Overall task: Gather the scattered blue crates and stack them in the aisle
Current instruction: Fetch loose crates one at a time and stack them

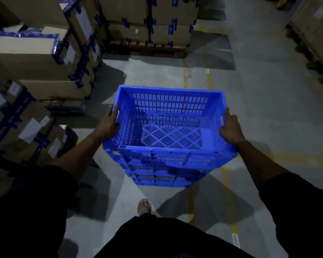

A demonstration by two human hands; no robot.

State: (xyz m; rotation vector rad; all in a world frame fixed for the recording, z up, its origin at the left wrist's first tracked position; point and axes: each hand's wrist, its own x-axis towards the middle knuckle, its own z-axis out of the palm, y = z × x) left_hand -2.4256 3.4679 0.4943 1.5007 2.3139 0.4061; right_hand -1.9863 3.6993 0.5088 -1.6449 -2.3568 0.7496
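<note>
A grey concrete floor (250, 108) with yellow lines (209, 79) runs away from the viewer, with stacked cardboard boxes (35, 58) on the left and more boxes on a pallet (147, 51) at the far end. In the middle, held above the floor, is a blue crate (168, 127), empty, its long axis running left to right across the person's body. No other crate or stack is visible. The left hand (108, 125) grips the crate's left short wall, fingers curled around the rim; the right hand (230, 127) clasps the right short wall beside a handle slot. Both hands sit equally near, so lowering it likely needs both arms dropping together. A foot (144, 206) steps forward beneath.
</note>
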